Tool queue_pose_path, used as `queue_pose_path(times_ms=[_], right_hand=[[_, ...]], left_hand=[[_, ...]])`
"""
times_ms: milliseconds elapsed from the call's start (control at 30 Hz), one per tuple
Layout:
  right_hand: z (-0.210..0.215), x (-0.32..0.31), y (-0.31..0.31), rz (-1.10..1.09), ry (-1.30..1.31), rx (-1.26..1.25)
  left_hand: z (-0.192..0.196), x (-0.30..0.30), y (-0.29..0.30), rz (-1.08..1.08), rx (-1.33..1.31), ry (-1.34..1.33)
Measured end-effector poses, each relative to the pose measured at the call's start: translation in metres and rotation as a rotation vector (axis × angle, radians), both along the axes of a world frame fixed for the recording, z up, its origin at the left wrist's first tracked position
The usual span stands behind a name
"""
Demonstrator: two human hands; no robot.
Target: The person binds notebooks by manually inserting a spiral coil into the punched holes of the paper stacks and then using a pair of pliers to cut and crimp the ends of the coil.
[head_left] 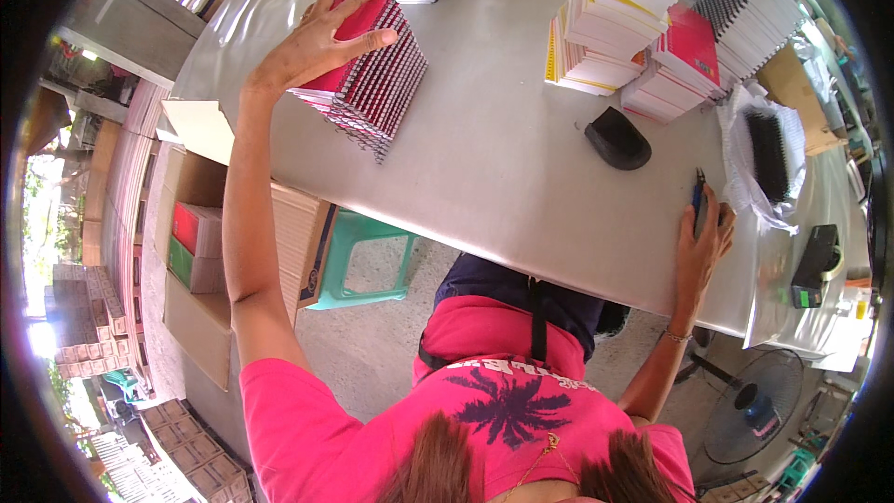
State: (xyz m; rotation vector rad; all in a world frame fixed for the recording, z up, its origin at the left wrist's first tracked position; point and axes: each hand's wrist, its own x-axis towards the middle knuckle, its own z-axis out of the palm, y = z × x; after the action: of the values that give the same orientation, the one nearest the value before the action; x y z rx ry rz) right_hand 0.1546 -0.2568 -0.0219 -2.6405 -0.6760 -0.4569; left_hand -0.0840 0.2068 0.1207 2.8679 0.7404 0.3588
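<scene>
A stack of red spiral-bound notebooks (386, 84) stands at the far left of the table, its wire coils facing right. My left hand (326, 37) lies over the top of it, thumb and fingers stretched apart. Near the table's right edge, my right hand (705, 235) has its fingers closed round small pliers (698, 194) with blue handles and dark jaws pointing away from me. The grip on the handles is partly covered by the fingers. Between the hands, nearer the right one, sits a black rounded object (618, 138) whose kind I cannot make out.
White-paged book stacks (615, 14) and a red-covered stack (684, 56) stand far right. Black coils lie in white plastic wrap (768, 158), beside a black tape dispenser (816, 265). An open carton (200, 317) with notebooks, a green stool (363, 256) and a fan (752, 401) surround the table.
</scene>
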Motion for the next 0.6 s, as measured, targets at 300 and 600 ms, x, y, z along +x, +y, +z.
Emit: queue_pose_path(times_ms=[300, 600], right_hand=[[-0.002, 0.001, 0.001, -0.001, -0.042, -0.001], [-0.003, -0.002, 0.001, -0.013, -0.049, 0.009]], left_hand=[[-0.001, -0.002, 0.007, 0.019, -0.036, 0.037], [-0.003, 0.002, -0.004, 0.14, 0.057, 0.136]])
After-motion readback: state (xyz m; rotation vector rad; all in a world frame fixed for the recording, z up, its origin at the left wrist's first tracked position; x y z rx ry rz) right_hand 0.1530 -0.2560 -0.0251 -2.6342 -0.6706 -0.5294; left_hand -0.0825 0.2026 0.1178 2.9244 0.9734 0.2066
